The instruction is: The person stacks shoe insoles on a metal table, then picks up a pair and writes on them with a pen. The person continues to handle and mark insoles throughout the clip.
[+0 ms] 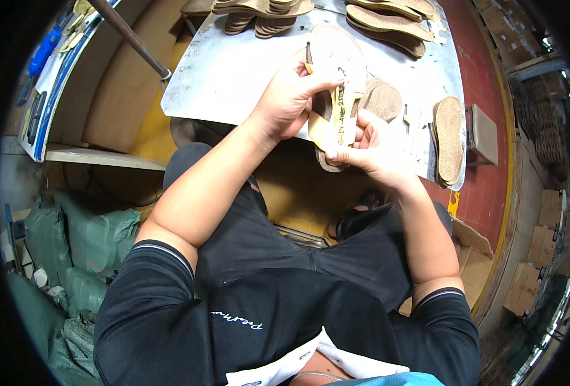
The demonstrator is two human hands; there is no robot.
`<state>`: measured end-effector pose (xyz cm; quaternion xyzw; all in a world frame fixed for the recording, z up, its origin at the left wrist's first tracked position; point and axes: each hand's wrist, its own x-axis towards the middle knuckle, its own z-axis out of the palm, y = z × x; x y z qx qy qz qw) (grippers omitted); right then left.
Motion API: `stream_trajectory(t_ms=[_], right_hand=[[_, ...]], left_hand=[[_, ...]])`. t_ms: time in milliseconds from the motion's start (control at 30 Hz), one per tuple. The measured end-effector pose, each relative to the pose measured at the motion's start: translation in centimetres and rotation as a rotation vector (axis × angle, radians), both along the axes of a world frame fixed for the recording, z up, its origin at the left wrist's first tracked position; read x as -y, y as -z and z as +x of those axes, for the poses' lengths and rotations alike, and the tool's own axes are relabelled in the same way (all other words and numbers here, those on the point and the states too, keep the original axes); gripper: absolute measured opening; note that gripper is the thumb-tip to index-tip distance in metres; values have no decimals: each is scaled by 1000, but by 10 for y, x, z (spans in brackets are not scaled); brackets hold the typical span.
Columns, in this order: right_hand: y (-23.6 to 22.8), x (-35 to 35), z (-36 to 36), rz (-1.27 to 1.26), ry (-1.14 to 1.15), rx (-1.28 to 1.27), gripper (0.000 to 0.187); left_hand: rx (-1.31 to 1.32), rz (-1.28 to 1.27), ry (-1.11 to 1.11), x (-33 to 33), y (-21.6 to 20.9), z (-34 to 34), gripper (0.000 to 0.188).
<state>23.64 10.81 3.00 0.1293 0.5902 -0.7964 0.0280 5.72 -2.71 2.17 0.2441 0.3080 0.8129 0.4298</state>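
A pale yellowish sole-shaped template point(344, 119) with dark markings is held upright over the near part of the table, with a brown cork-like insole point(331, 165) showing behind it. My left hand point(291, 96) is closed on its left edge, thumb across the front face and fingers partly hidden. Lower down on the other side, my right hand point(378, 145) pinches the edge between thumb and curled fingers. Just right of the template lies a stack of brown insoles point(383, 98), rounded ends showing. How firmly template and insole are joined I cannot tell.
More insole stacks lie at the table's point(201, 83) far side point(259, 8), far right point(391, 27) and right edge point(449, 138). A stool point(482, 135) stands to the right, cardboard boxes point(526, 289) beyond. Green sacks point(82, 231) and a metal pole point(130, 38) are at left.
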Motion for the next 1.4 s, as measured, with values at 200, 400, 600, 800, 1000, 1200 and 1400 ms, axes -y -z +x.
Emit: stream_trajectory(t_ms=[200,400,600,800,1000,1200,1400], right_hand=[[6,3,1,96,-1,-28,72],[4,-5,2,168,34,-101,60],[-36,-19,2,393,455,-322,36],[-35,-24,7,325,417,-272,27],[-31,-21,8,344,449,-351,21],[-33,-23,11,303,417,-317,19],[-22,-28,4,317,396,-320,22]], left_hand=[[-65,13,47,3,-12,5,42],[-104,-7,27,7,-16,8,43],[-239,-272,119,14,-20,29,55],[-292,-290,189,13,-17,42,60],[-326,-239,161,9,-14,49,52],[-376,-221,96,4,-12,55,48],[-360,-296,198,8,-8,43,60]])
